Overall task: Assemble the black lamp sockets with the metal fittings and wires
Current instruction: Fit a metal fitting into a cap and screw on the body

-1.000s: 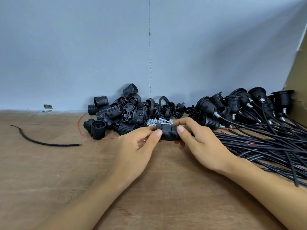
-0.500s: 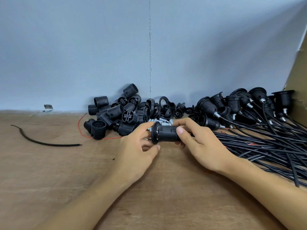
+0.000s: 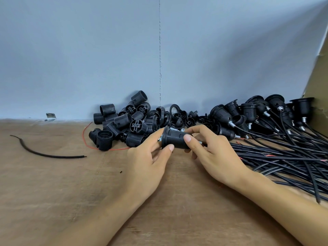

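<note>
Held piece: black plastic lamp socket [image 3: 174,140], a cylinder lying sideways above the worktop's [image 3: 53,192] middle, just in front of the parts heap. Body finely ribbed with thread; wider smooth flange at its left end. A bit of bright metal shows at its right end, partly hidden by fingers.

Left hand [image 3: 147,160]: grip closed on the flanged end, thumb below, forefinger above. Right hand [image 3: 213,153]: grip closed round the threaded body, thumb pad flat on the ribs, the other fingers curled over the far side.

Behind the hands, left: loose threaded socket shells [image 3: 122,125], matte black, tumbled at all angles, some open-mouthed, some showing a cross-shaped insert. Centre: smooth black rings and caps [image 3: 174,114]. A few small silvery fittings [image 3: 182,129] lie just behind the held socket.

Right: finished sockets [image 3: 257,114] with metal nipples, each trailing a black sheathed wire; the wires [image 3: 284,157] fan in a thick glossy bundle toward the near right.

A thin red wire [image 3: 85,137] loops beside the shells. A short curved offcut of black cable [image 3: 48,154] lies well apart at left.

Worktop is brown wood-grain board, dull, lightly scuffed. Back wall [image 3: 88,50] pale blue-grey, matte, with a rough vertical seam [image 3: 160,50]. A small metal bracket [image 3: 50,116] sits where wall meets worktop. Brown cardboard [image 3: 317,86] stands at the right edge.
</note>
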The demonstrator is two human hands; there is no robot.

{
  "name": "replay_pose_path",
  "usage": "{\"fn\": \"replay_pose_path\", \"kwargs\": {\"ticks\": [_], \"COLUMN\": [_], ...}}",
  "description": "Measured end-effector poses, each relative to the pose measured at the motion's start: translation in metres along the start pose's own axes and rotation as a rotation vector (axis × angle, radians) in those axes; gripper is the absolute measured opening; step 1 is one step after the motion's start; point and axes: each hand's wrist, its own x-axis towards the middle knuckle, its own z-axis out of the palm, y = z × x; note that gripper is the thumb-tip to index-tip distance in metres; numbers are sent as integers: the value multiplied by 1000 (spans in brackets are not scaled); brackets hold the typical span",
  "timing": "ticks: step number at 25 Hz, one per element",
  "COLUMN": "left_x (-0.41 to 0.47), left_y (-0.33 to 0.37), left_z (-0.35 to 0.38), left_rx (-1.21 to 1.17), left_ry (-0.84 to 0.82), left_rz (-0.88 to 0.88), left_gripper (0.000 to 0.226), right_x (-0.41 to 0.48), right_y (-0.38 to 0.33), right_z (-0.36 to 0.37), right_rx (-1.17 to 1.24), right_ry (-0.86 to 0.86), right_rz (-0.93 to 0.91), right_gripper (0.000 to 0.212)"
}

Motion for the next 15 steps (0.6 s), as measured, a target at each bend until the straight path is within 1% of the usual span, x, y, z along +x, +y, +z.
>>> {"fn": "replay_pose_path", "kwargs": {"ticks": [2,5,8,11,15], "left_x": [0,1,2,1,1], "left_y": [1,-1,-6,-9,-10], "left_z": [1,0,1,1,0], "left_rx": [7,-2,-5,-7,11], "left_ry": [28,55,55,52,66], "left_rz": [21,29,20,8,-18], "left_gripper": [50,53,46,43,36], "right_x": [0,0,0,0,0], "right_y": [-2,-6,-6,-3,-3], "right_z": [2,2,-1,-4,-2], "right_rx": [-10,40,47,-26,-109], "right_ry": [10,-10,-78,-133,-141], "right_rz": [5,29,51,48,26], "right_gripper": [28,31,35,40,35]}}
